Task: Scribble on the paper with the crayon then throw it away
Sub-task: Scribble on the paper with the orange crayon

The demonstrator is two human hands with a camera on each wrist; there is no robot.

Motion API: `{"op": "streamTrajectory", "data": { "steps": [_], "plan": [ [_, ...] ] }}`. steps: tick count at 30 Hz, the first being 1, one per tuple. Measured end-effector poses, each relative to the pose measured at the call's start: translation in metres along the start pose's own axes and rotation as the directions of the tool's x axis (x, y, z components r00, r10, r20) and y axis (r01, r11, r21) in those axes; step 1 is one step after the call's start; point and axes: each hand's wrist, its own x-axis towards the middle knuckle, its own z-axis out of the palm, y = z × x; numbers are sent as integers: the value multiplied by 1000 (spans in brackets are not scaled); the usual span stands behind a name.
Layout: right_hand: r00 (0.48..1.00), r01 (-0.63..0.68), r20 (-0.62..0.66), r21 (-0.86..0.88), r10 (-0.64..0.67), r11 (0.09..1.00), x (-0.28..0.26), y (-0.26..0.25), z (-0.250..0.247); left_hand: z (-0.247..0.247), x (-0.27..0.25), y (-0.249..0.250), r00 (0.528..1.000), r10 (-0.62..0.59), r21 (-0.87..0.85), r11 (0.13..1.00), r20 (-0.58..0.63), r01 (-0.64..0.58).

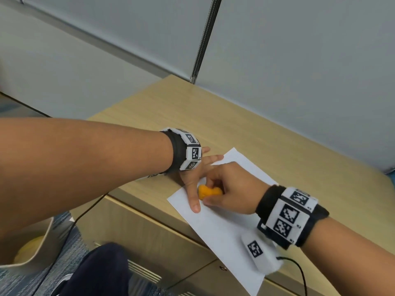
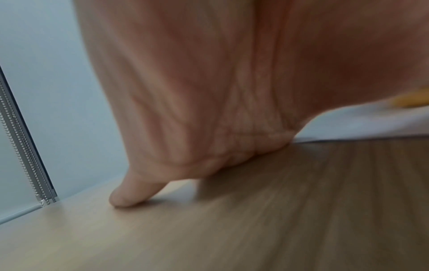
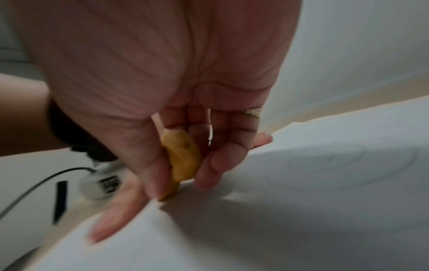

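White paper [image 1: 224,227] lies flat on the wooden cabinet top [image 1: 213,124], skewed to its edges, near corner hanging past the front edge. Left hand [image 1: 193,178] is spread flat, palm down, on the paper's far-left corner: thumb stretched along the sheet's left edge, the other fingers straight and reaching onto the paper and the wood beside it. From the left wrist view the palm [image 2: 209,91] sits low over the wood with one fingertip touching the cabinet top [image 2: 232,229]; paper edge [image 2: 359,124] is visible just past the palm. Right hand [image 1: 230,193] is on the paper just beside the left thumb, fingers curled, pinching a chunky orange crayon [image 1: 209,192]. Right wrist view: right hand [image 3: 174,73] has thumb on one side and fingers on the other side of the crayon [image 3: 182,157], lower end of the crayon down at the paper [image 3: 301,201], right next to the left thumb. Faint curved lines show on the sheet on the side of the crayon away from the left hand; too blurred to say more. Both wrists carry black bands with white marker blocks; a white tagged module [image 1: 259,255] with a black cable rests on the paper under the right wrist. Grey partition wall [image 1: 299,60] stands behind the cabinet top. A white bin [image 1: 32,242] sits on the floor, left of the cabinet, under the left forearm.
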Motion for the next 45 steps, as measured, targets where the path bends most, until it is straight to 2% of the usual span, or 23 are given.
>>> {"op": "streamTrajectory", "data": {
  "steps": [2, 5, 7, 9, 11, 13, 15, 16, 19, 21, 23, 26, 30, 35, 41, 45],
  "plan": [
    [997, -61, -56, -25, 59, 998, 6, 13, -8, 3, 1, 0, 1000, 16, -3, 1000, -24, -16],
    [959, -196, -216, -40, 183, 980, 17, 37, -19, 4, 1, -2, 999, -5, -49, 999, -39, 3],
    [978, -133, -167, -49, 123, 990, 12, 27, -12, 0, -1, -1, 1000, -5, -18, 1000, -22, 5],
    [999, -36, -26, -28, 35, 999, 0, 6, -1, -4, -3, 1, 1000, -2, 6, 1000, 3, 2],
    [999, -32, 30, -1, 33, 999, -5, 4, 1, -4, -3, 4, 1000, -8, 4, 1000, 7, 7],
    [988, -128, -89, -6, 127, 992, 5, 23, -9, -2, -4, 4, 1000, -16, 0, 1000, -4, 16],
    [951, -234, -215, -21, 224, 972, 14, 40, -19, 2, -1, 1, 1000, -27, -23, 999, -17, 26],
    [944, -242, -237, -24, 230, 970, 16, 42, -20, 3, 0, 0, 999, -31, -25, 999, -18, 30],
    [988, -123, -98, -33, 119, 992, 3, 16, -8, 0, -2, 0, 1000, -26, 6, 1000, -7, 26],
    [997, -78, -30, -14, 78, 997, -8, 4, 2, -3, -5, 4, 1000, -26, 2, 1000, 4, 26],
    [985, -148, -90, 4, 148, 989, -5, 15, -2, -4, -9, 7, 1000, -19, -8, 1000, 0, 19],
    [910, -348, -242, -2, 337, 938, 6, 43, -19, -2, -11, 7, 999, -32, -50, 998, -22, 31],
    [873, -439, -220, 30, 435, 898, -5, 45, -26, -6, -14, 10, 999, -54, -39, 998, -10, 53],
    [838, -539, -212, -171, 503, 825, -40, 37, -18, -6, -14, 18, 995, -96, -51, 994, 3, 96],
    [873, -480, -200, -184, 445, 858, -51, 31, -6, -5, -20, 36, 988, -154, -109, 982, 26, 156],
    [902, -419, -195, -176, 385, 891, -51, 36, -5, -16, -30, 28, 988, -133, -87, 988, -73, 126]
  ]
}}
